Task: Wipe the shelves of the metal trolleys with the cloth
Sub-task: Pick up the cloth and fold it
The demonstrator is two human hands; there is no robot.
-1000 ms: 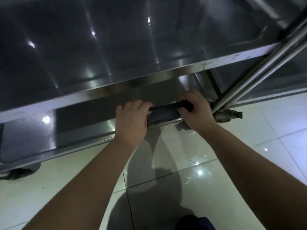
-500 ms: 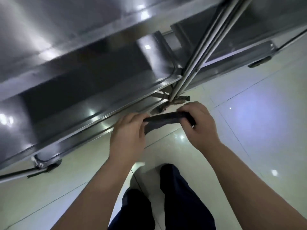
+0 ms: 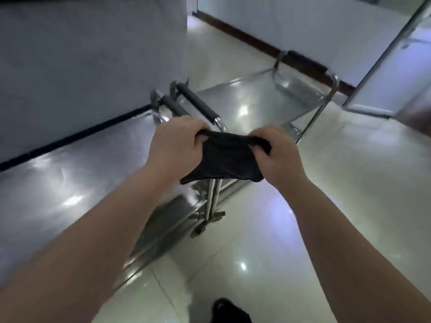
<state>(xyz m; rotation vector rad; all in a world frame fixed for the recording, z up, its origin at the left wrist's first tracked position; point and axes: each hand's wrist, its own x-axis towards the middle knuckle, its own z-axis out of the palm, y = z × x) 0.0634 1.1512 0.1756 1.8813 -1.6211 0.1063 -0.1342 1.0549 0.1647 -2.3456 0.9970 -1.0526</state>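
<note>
Holding cloth (image 3: 228, 159) up in air, stretched btwn left hand (image 3: 177, 145) and right hand (image 3: 277, 155), w/ fingers clenched on top corners. Above near trolley (image 3: 163, 229) corner, clear of shelf (image 3: 93, 164). Prob. spreading to refold, clean face for 2nd trolley (image 3: 263, 103).

The left hand (image 3: 177, 145) and right hand (image 3: 277, 155) are lifting away from the lower shelf (image 3: 168, 220) edge, carrying the cloth (image 3: 226, 159) up in front of the trolley handles (image 3: 198, 103). The cloth, a tight strip a moment ago, is hanging open as a loose sheet between them. The view is rising, taking in a second trolley (image 3: 268, 99) and the wall (image 3: 93, 54).
</note>
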